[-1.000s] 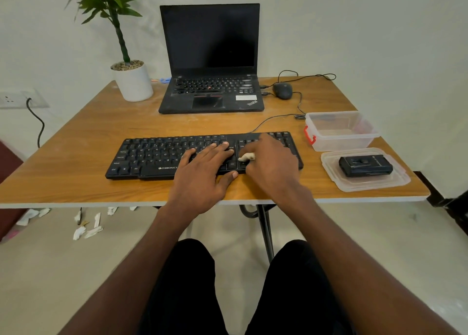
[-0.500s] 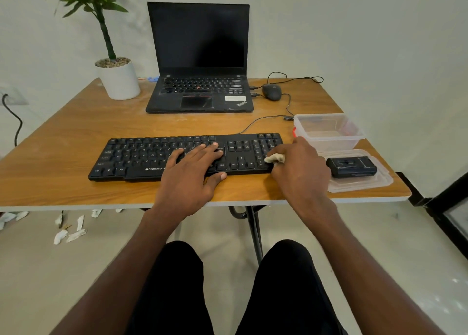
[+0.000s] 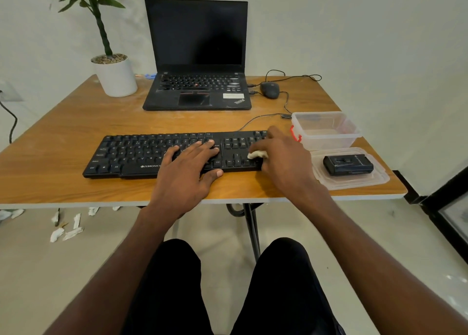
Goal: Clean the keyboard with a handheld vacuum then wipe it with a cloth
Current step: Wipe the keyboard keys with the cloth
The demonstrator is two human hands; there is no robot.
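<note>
Wiping is the step in hand, judging by the cloth on the keys. My left hand lies flat with straight fingers pressing the middle of the keyboard, thumb hanging over the front edge; it grasps nothing, just pins the board. My right hand is curled over the right end of the board, pinching a small whitish cloth against the keys beside the arrow cluster. To do this well I'd say: keep the left hand's weight on so the board doesn't skid on the table, drag the wad along each row in short strokes, refold it when it looks dirty, and watch the keyboard cable running back towards the laptop.

The keyboard sits near the table's front edge, between the plant pot at back left and the clear tub at right.

Counts, left to right: one potted plant, one keyboard, one laptop, one cloth, one mouse, one clear tub, one lid lying flat near the front right corner, one black handheld vacuum on that lid. It looks small; I take it for the vacuum. Paper scraps on the floor at left, several, too blurred to count.
</note>
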